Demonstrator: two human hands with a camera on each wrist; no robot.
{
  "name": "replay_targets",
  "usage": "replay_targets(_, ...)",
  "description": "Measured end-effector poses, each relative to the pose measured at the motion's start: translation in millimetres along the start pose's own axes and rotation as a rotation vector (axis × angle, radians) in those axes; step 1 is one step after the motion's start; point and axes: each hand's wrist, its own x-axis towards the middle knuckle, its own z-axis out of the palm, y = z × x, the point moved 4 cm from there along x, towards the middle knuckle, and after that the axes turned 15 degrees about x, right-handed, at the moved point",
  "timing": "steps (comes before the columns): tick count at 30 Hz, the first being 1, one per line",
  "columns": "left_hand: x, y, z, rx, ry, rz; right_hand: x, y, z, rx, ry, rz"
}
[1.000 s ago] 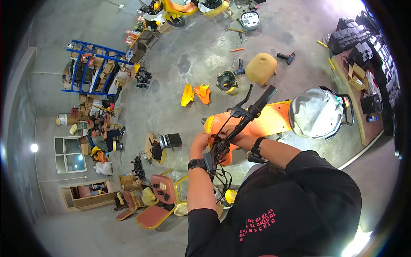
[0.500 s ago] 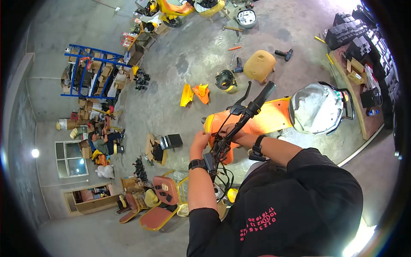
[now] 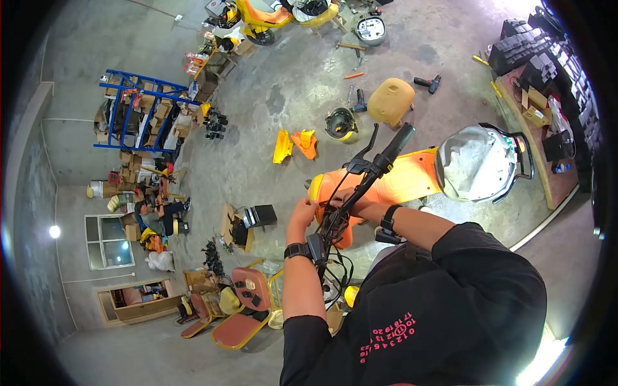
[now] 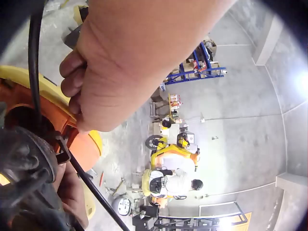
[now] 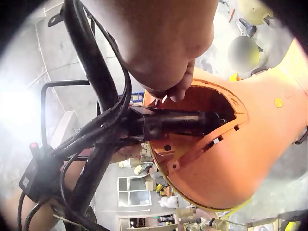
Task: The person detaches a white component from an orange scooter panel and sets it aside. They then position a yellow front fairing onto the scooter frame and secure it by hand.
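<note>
An orange scooter body [image 3: 409, 177] with bare black handlebars [image 3: 370, 183] stands before me. My left hand [image 3: 301, 211] is at the front of the steering head, fingers curled, its lower edge right at the yellow-edged front panel [image 4: 86, 149]; its fingertips are partly hidden, and I cannot tell what they hold. From the other side my right hand [image 3: 351, 198] reaches in behind the handlebars. In the right wrist view its curled fingers pinch a small pale piece [image 5: 164, 99] beside the black steering column [image 5: 178, 122], over the orange cowl's opening. Black cables [image 3: 335, 267] hang under the bars.
On the floor ahead lie yellow and orange panels [image 3: 293, 145], a helmet [image 3: 341, 124], a tan seat [image 3: 393, 101] and power drills [image 3: 428, 83]. Red chairs [image 3: 239, 327] stand at the left, and a blue rack [image 3: 138, 109] farther off. A person [image 3: 154, 215] sits near it.
The head view has shifted slightly, so the background sits a little lower at the left. Both hands stay at the steering head with hardly any visible movement.
</note>
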Motion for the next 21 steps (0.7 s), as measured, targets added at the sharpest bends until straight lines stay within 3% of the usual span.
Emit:
replay_targets(8,3,-5,0,0.058,0.008,0.039,-2,11,8,0.229,0.026,0.143)
replay_targets(10,5,-3,0,0.081,0.023,0.075,-2,14,11,0.531,0.043,0.203)
replay_targets(13,9,-10,1,0.098,0.052,0.061,-4,14,13,0.705,0.028,0.262)
replay_targets(15,19,-14,0,0.25,0.253,0.324,-6,8,13,0.639,0.01,0.187)
replay_targets(17,-3,13,-9,0.313,0.239,0.333,-6,6,11,0.57,-0.011,0.108)
replay_targets(19,-10,26,-12,0.377,0.233,0.345,-5,0,7,1.018,-0.12,-0.186)
replay_targets(20,-10,29,-9,0.505,0.216,0.424,-4,7,7,1.315,-0.197,0.087)
replay_targets(21,-11,33,-6,0.634,0.197,0.502,-3,6,3,1.312,-0.203,0.082)
